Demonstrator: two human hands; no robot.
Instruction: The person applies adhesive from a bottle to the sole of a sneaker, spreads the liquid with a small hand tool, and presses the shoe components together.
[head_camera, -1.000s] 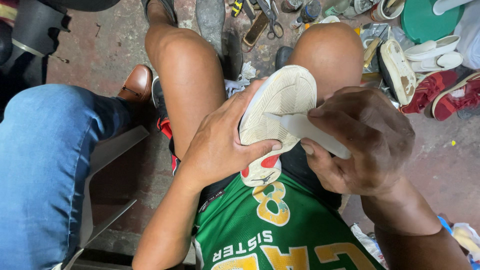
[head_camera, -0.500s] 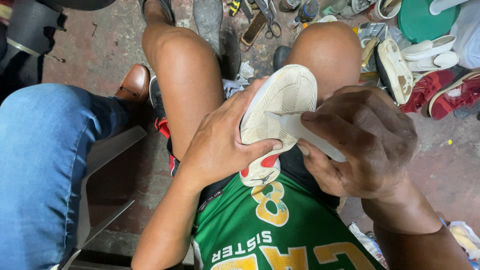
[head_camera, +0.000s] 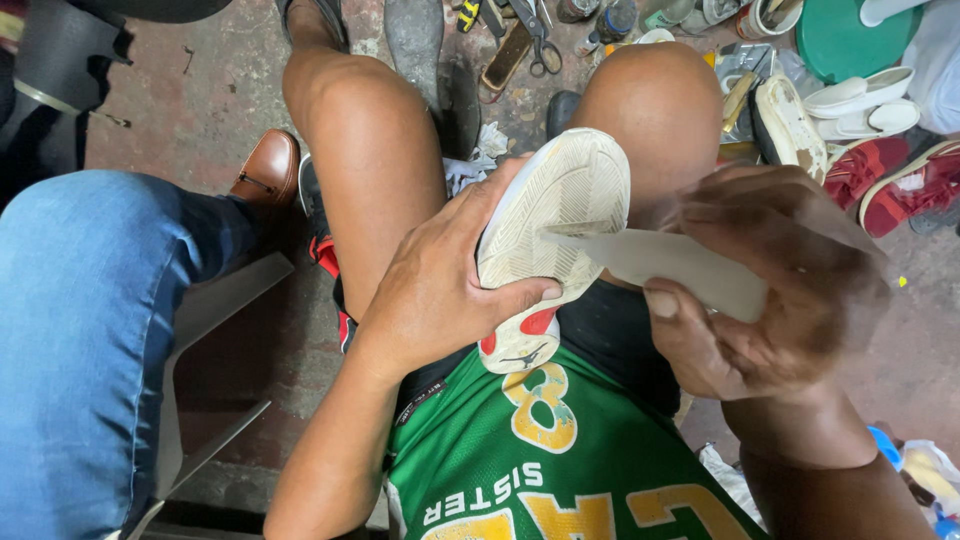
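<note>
A sneaker (head_camera: 555, 215) lies sole-up on my lap, its cream rubber sole worn, with a red patch near the heel. My left hand (head_camera: 440, 285) grips the sneaker from the left side, thumb across the sole. My right hand (head_camera: 775, 285) holds a flat pale tool or strip (head_camera: 665, 265) whose pointed end rests on the sole's middle. The right hand is slightly blurred. I wear a green jersey and sit with bare knees apart.
Another person's leg in blue jeans (head_camera: 90, 330) with a brown leather shoe (head_camera: 268, 168) is at the left. Scissors (head_camera: 540, 35), tins and a green lid (head_camera: 845, 40) lie on the floor ahead. White soles (head_camera: 860, 100) and red shoes (head_camera: 900, 180) sit at the right.
My right hand and the pale strip have shifted slightly to the right along the sole. The left hand keeps its grip on the sneaker.
</note>
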